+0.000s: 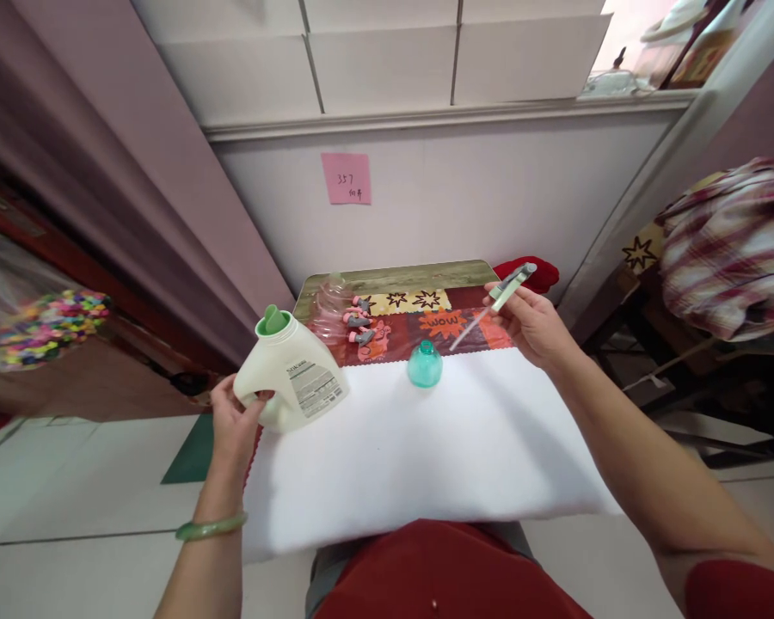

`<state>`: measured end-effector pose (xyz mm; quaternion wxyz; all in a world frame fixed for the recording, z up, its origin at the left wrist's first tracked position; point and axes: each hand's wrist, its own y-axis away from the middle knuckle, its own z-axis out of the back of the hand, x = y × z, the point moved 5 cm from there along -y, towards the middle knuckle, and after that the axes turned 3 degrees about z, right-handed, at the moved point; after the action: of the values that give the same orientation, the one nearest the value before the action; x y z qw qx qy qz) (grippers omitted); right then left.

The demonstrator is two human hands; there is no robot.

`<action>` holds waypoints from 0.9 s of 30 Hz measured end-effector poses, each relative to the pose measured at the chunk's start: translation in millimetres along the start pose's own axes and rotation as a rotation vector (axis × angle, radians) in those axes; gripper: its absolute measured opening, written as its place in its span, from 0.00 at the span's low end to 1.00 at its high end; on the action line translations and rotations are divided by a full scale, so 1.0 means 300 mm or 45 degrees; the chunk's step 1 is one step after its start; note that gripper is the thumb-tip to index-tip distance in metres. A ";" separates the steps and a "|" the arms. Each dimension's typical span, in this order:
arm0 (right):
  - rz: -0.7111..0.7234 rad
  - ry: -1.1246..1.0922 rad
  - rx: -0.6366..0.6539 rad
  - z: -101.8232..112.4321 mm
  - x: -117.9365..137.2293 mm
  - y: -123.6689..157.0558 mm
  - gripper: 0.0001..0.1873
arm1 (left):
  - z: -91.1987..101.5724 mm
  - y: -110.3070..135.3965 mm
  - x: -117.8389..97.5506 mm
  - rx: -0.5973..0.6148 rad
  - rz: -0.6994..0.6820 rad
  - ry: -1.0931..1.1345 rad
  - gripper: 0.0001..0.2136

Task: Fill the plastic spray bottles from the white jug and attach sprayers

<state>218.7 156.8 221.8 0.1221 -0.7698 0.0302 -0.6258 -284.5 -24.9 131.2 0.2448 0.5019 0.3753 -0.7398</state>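
By its handle, my left hand (236, 417) grips a pale detergent jug (300, 378) with a printed back label; its cap is off and a green pouring spout shows in the mouth. Up at the right, my right hand (530, 325) has its fingers closed around a spray bottle trigger head (513, 284) in pale green and grey, its thin dip tube (468, 329) pointing down to the left. Between both hands, a small round teal bottle (425, 366) stands upright on the white cloth, with no sprayer on its neck.
Behind the jug, several clear bottles (331, 309) lie beside several pink-and-grey trigger heads (359, 320). A white cloth (426, 464) covers the table's front over a patterned red cloth (403, 331). A pink note (347, 179) sticks to the wall.
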 end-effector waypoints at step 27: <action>-0.182 0.048 -0.058 -0.233 -0.315 -0.005 0.32 | -0.946 0.477 -0.056 0.882 0.056 -0.263 0.20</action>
<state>130.5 166.5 144.9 0.0590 -0.7606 -0.0083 -0.6465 -13.9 116.7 41.6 0.1125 0.4856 0.0647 -0.8645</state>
